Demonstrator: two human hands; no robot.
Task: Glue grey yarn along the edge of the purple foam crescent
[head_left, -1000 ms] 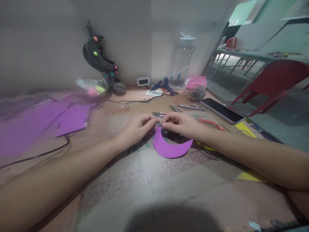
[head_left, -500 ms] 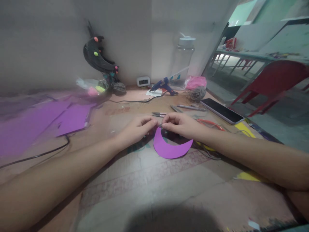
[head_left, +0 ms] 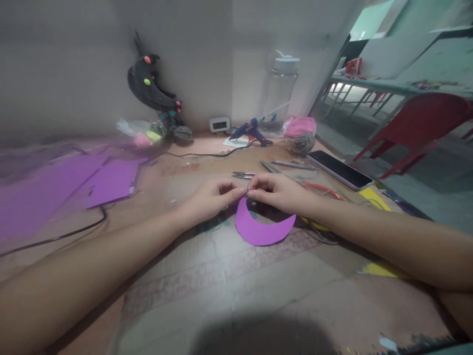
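One purple crescent (head_left: pixel 260 232), far-left tip just near side of your fingertips. Your two hands, left hand (head_left: pixel 211 198) and right hand (head_left: pixel 278 192), pinched closed; can't tell on what. Far: one glue gun (head_left: pixel 252 131); right: one phone (head_left: pixel 340 170).

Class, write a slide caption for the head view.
Left hand and right hand close together by one tip of a purple crescent.

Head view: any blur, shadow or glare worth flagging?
Head view, left: purple sheets look smeared; head view, bottom centre: broad soft shadow on the work surface; head view, middle: faint sheen below-left of the purple crescent, whose edge reads fairly crisp.
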